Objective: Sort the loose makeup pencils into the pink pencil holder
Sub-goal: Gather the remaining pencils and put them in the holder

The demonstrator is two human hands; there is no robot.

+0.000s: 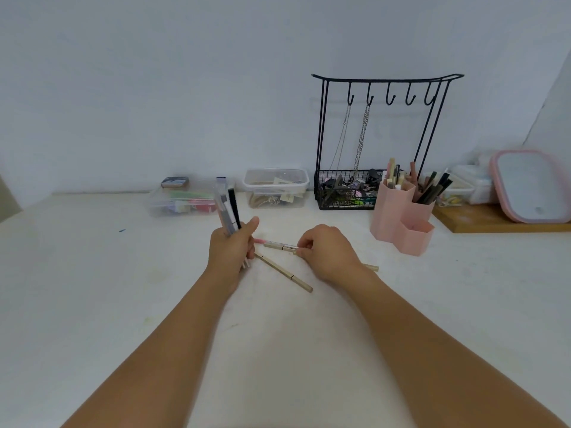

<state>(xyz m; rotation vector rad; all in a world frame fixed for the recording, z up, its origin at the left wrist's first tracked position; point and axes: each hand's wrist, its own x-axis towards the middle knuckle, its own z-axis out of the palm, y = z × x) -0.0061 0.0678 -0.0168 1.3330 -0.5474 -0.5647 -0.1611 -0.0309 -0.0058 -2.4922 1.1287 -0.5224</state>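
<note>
The left hand (pixel 230 247) is gripping an upright bundle of grey, white and black makeup pencils (pixel 228 208) in a closed fist. The right hand (pixel 324 253) is pinching the end of a slim beige pencil with a pink tip (pixel 278 244) lying on the white bench (pixel 123 304). Another long beige pencil (pixel 284 271) is lying just beside it, between the hands. The pink hexagonal plastic pencil holder (pixel 401 216) is standing well to the right, already carrying pencils in its taller cells.

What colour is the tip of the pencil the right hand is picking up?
Pink, in the head view: the pencil ends in a pink tip.
</note>
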